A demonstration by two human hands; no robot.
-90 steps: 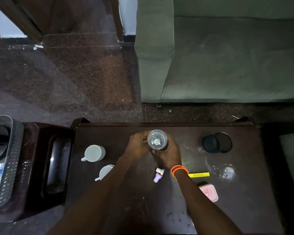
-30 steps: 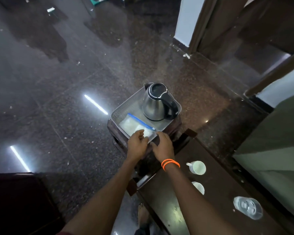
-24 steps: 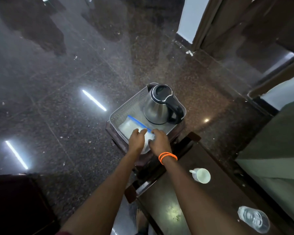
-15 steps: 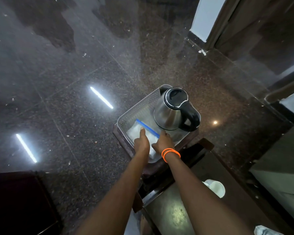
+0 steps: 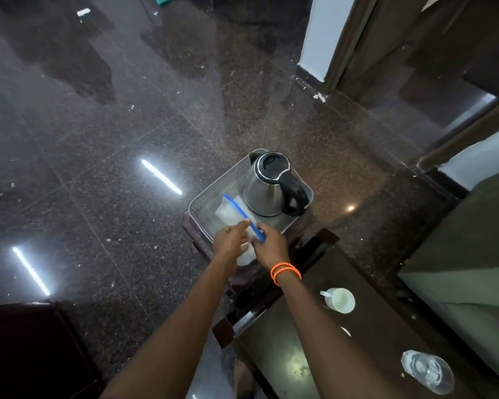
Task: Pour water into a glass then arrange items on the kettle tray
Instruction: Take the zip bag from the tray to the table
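A steel kettle (image 5: 267, 191) with a black handle stands at the far right of a grey perforated tray (image 5: 213, 194) on a small dark stand. A clear zip bag with a blue strip (image 5: 229, 210) lies in the tray beside the kettle. Both hands are on the bag's near end: my left hand (image 5: 230, 240) on its left side, my right hand (image 5: 271, 244), with orange bands at the wrist, pinching the blue strip. A glass of water (image 5: 427, 371) stands on the dark table at the lower right.
A white cup (image 5: 339, 299) lies on the dark table (image 5: 285, 341), with a second white object partly hidden behind my right forearm. A green sofa (image 5: 473, 269) runs along the right. Dark polished floor surrounds the stand; a dark piece of furniture sits at the lower left.
I turned from the glass on the table to the kettle tray. Over the last second both hands have shifted forward on the zip bag, and my right fingers now pinch its blue strip.
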